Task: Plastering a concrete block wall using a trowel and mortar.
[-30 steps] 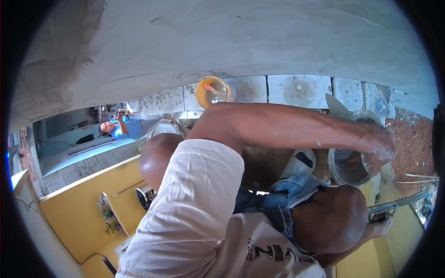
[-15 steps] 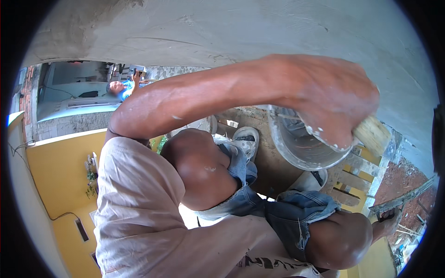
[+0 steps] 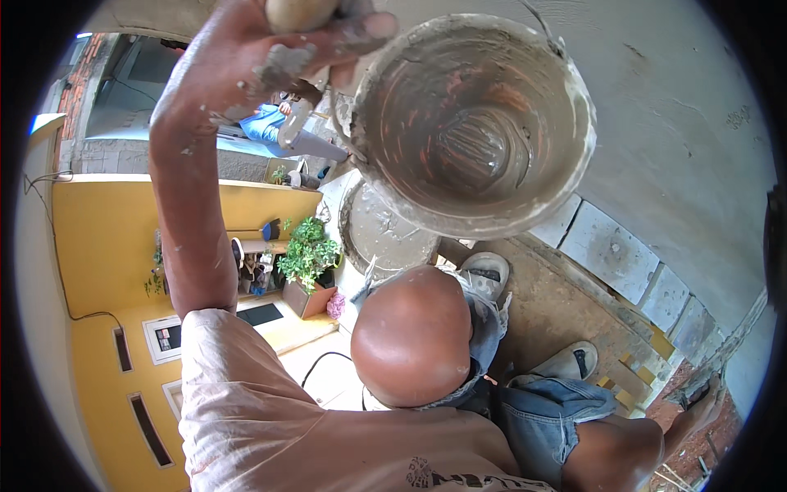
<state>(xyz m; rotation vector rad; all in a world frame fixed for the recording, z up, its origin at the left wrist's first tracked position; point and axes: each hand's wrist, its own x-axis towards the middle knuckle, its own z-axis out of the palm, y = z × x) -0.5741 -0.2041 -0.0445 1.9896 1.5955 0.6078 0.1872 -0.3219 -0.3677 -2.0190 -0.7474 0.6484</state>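
Observation:
My left hand [image 3: 316, 53], spotted with wet mortar, is raised at the upper left and closed round a rounded, pale wooden tool handle [image 3: 300, 11]. The tool's working end does not show clearly. Just right of this hand is a bucket [image 3: 566, 184], tipped so its mortar-smeared inside faces me; its wire handle runs up near my fingers. At the far right edge, my right hand [image 3: 698, 410] is closed at the underside of a mortar-caked plastering float [image 3: 725, 348], seen edge-on. The grip itself is mostly hidden.
A round tub of wet mortar [image 3: 389, 234] stands beyond my knee. A grey plastered wall [image 3: 680, 107] fills the upper right. My sandalled feet rest on worn boards [image 3: 541, 303]. Below are a potted plant [image 3: 307, 254] and yellow wall [image 3: 106, 254]; a person in blue [image 3: 262, 125] stands farther off.
My left hand has swung from the right side to the upper left. The bucket has come up closer, its inside now visible. The mortar tub and plant have come into fuller view.

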